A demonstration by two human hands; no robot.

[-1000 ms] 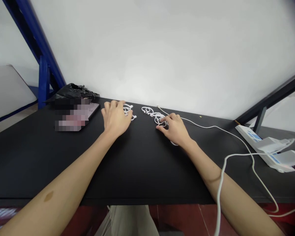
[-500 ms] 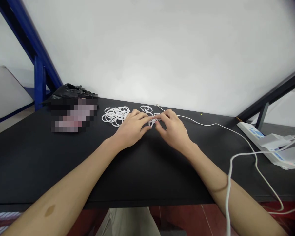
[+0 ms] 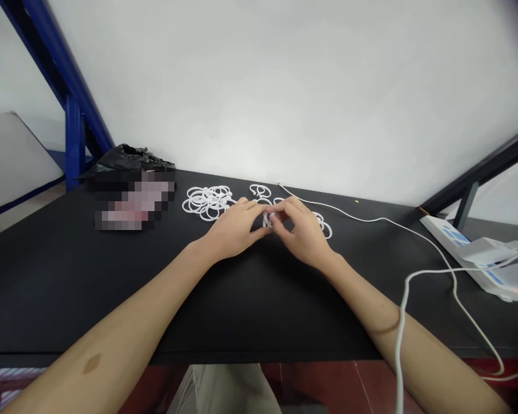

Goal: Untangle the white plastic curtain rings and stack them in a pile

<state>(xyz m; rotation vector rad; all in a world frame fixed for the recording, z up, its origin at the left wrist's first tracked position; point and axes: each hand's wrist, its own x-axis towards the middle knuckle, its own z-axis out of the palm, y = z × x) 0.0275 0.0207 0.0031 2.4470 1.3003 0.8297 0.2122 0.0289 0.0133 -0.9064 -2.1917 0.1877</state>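
My left hand [image 3: 235,231] and my right hand [image 3: 304,234] meet over the middle of the black table [image 3: 259,310]. Between their fingertips is a small white plastic ring [image 3: 267,219], pinched from both sides and partly hidden by the fingers. A heap of similar white rings [image 3: 208,202] lies just left of my left hand. Two linked-looking rings [image 3: 259,190] rest behind the hands, and several more rings [image 3: 326,225] show beside my right hand, partly covered by it.
At the back left lies a black plastic bag [image 3: 129,160] with a blurred-out item in front. A white power strip [image 3: 470,256] with plugged-in adapters sits at the right. A white cable [image 3: 375,219] runs along the table, and another loop crosses in front of my right forearm.
My fingertips have closed in around the ring, which is now held more upright between them. The rings beside my right hand have come into clearer view as the hand shifted.
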